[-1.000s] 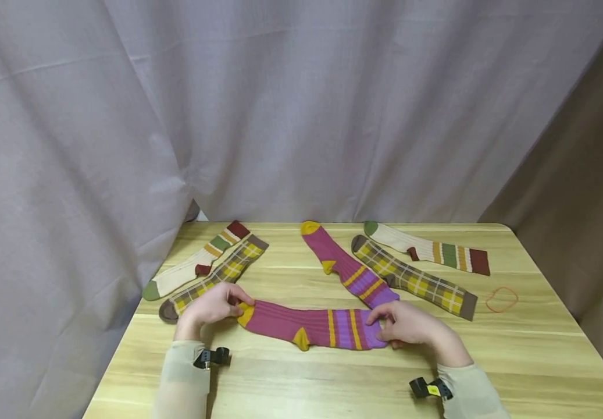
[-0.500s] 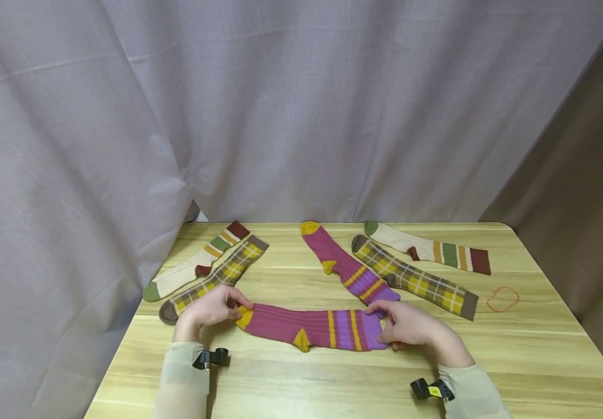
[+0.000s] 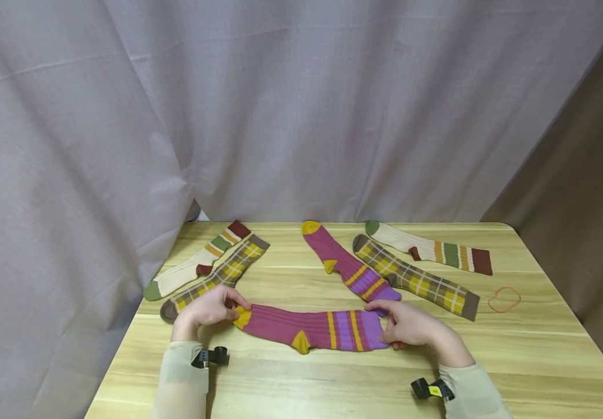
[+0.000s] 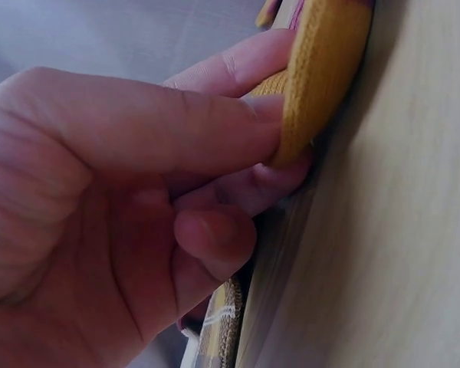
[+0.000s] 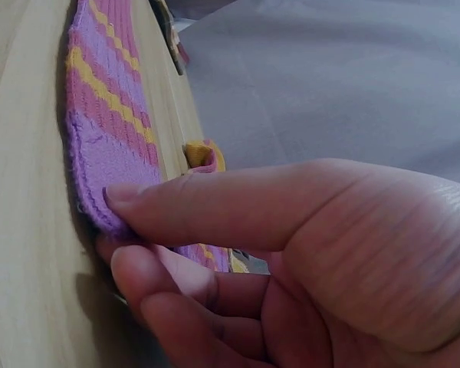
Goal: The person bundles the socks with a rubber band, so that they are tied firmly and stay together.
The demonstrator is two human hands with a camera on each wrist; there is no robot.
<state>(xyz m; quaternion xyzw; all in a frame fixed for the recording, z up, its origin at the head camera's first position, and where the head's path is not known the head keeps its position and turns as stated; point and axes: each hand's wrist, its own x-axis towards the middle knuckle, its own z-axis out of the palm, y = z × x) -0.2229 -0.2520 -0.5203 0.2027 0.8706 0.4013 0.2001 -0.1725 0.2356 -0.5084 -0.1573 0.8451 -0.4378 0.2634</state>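
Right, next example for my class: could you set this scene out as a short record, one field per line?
Surface: light wood-grain table, grey curtain behind
Left hand: pinches the yellow toe of the front magenta sock
Right hand: pinches that sock's purple cuff
Left group: cream striped sock, plaid sock partly hidden by the left hand
Middle: rear magenta sock, lying slantwise
Right group: second cream striped sock, second plaid sock
Far right: thin orange loop
Sock count: six, three designs

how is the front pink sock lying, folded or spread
Spread: the sock shows toe, heel and purple cuff in one length, left grip pinching the toe, right grip the cuff.
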